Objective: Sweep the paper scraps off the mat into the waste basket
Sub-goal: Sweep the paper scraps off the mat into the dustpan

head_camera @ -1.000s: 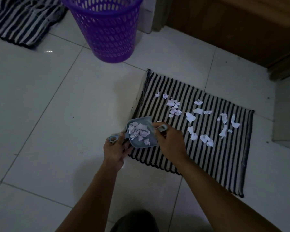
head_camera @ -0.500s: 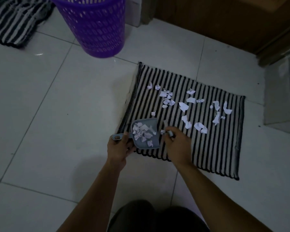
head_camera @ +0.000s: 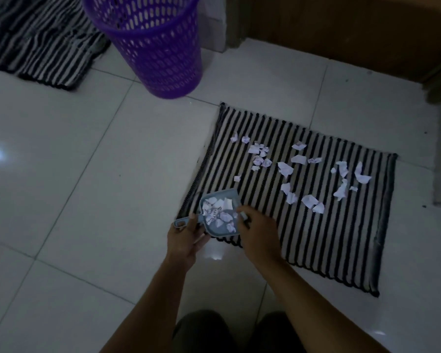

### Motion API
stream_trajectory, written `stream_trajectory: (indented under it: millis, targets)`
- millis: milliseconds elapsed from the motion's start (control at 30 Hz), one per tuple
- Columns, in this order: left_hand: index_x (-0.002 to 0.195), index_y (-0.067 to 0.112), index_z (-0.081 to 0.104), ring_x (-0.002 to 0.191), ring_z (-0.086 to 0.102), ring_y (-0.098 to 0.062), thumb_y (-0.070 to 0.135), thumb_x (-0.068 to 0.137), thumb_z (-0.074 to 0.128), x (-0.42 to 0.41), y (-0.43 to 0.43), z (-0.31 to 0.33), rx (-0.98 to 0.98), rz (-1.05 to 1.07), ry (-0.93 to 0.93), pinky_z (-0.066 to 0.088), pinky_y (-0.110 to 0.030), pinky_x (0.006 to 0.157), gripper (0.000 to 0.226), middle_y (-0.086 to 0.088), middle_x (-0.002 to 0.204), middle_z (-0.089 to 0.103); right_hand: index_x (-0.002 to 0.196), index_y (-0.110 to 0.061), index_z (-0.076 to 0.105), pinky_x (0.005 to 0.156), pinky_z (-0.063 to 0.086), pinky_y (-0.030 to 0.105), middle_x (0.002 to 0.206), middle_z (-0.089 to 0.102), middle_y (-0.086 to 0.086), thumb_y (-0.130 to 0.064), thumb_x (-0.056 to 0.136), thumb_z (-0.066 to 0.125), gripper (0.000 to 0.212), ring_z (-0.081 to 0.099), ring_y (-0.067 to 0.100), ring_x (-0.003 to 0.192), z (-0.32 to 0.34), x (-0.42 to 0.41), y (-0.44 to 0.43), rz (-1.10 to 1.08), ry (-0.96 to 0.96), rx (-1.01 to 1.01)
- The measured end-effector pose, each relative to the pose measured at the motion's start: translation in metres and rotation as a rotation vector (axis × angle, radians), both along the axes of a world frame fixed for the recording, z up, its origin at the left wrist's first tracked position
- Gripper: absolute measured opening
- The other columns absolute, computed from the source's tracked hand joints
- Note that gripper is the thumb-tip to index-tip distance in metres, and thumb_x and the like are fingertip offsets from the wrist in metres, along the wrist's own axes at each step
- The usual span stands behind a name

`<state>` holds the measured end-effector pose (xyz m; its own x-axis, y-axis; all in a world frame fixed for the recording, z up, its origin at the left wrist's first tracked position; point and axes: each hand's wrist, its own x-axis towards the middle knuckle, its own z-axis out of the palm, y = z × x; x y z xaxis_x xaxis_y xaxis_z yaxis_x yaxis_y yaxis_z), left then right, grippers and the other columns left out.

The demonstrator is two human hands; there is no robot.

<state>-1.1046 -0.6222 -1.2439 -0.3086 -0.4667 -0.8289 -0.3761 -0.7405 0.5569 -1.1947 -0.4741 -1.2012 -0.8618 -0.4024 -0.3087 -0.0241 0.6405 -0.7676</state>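
Left fingers point(head_camera: 200, 241): clenched round the handle of the blue dustpan point(head_camera: 215, 231), thumb lying on top of the handle.
Right fingers point(head_camera: 252, 215): curled downward, grasping a small grey tool point(head_camera: 244, 215); only its tip shows past the knuckles, so I cannot tell what kind of tool it is.
Left hand point(head_camera: 186, 240): just off the mat's near-left corner, over the floor point(head_camera: 87, 174).
Right hand point(head_camera: 260, 234): back turned up, over the mat's near edge, right beside the dustpan's open side.
Dustpan: over the near-left corner of the striped mat point(head_camera: 316, 238), its rear edge hanging past the mat's fringe; I cannot tell whether it rests on the mat or is raised.
Scraps in dustpan point(head_camera: 218, 212): a loose heap of white pieces, some with print.
Paper scraps point(head_camera: 285, 169): scattered across the far half of the mat, from a tight cluster at the left to larger pieces at the right.
Waste basket point(head_camera: 158, 47): purple, perforated, upright on the floor, well apart from the mat, beyond its far-left corner.
Second striped mat point(head_camera: 36, 47): lies to the left of the basket.
Wooden furniture point(head_camera: 341, 26): runs along the far side of the floor.
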Motion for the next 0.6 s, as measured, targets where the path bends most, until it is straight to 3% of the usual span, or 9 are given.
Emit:
stream_trajectory:
  millis: [133,233,367,500,600]
  targets:
    - [0.125,-0.002,0.061,0.103,0.070,-0.032,0.027,0.098,0.064,-0.004,-0.004,-0.005,-0.013,-0.045,0.000,0.061,-0.044,0.079,0.040,-0.022,0.118,0.071,0.107,-0.016,0.068,0.048,0.042,0.005,0.091,0.071,-0.001,-0.018,0.096,0.054,0.018,0.064,0.003,0.070,0.005,-0.007,-0.001,-0.020,0.021,-0.035]
    - [0.115,0.004,0.066,0.096,0.073,-0.027,0.026,0.100,0.060,-0.006,-0.013,-0.007,0.006,-0.034,0.020,0.061,-0.039,0.072,0.027,-0.016,0.110,0.074,0.102,-0.019,0.068,0.047,0.044,0.009,0.078,0.067,-0.006,-0.017,0.096,0.055,0.015,0.059,0.001,0.060,0.008,-0.027,0.008,-0.111,0.072,-0.089]
    - [0.113,0.010,0.066,0.088,0.074,-0.022,0.025,0.100,0.061,-0.011,-0.037,-0.008,0.002,-0.033,0.044,0.061,-0.039,0.068,0.021,-0.012,0.104,0.076,0.103,-0.018,0.068,0.043,0.037,0.012,0.063,0.061,-0.002,-0.016,0.097,0.052,0.017,0.049,0.004,0.047,0.000,-0.056,0.008,-0.165,0.104,-0.069]
    - [0.101,0.012,0.069,0.088,0.075,-0.021,0.023,0.102,0.057,-0.020,-0.058,-0.009,-0.003,-0.030,0.087,0.062,-0.036,0.066,0.016,-0.011,0.104,0.076,0.106,-0.016,0.067,0.048,0.038,0.012,0.071,0.064,0.001,-0.014,0.098,0.050,0.019,0.049,0.002,0.050,-0.005,-0.075,-0.005,-0.121,0.116,-0.030]
    - [0.108,0.007,0.067,0.096,0.075,-0.025,0.022,0.103,0.055,-0.030,-0.063,-0.013,0.002,-0.025,0.114,0.063,-0.039,0.072,0.019,-0.014,0.112,0.075,0.106,-0.020,0.067,0.051,0.036,0.017,0.071,0.060,-0.005,-0.012,0.097,0.050,0.021,0.047,0.000,0.052,-0.007,-0.084,-0.022,-0.040,0.138,0.015]
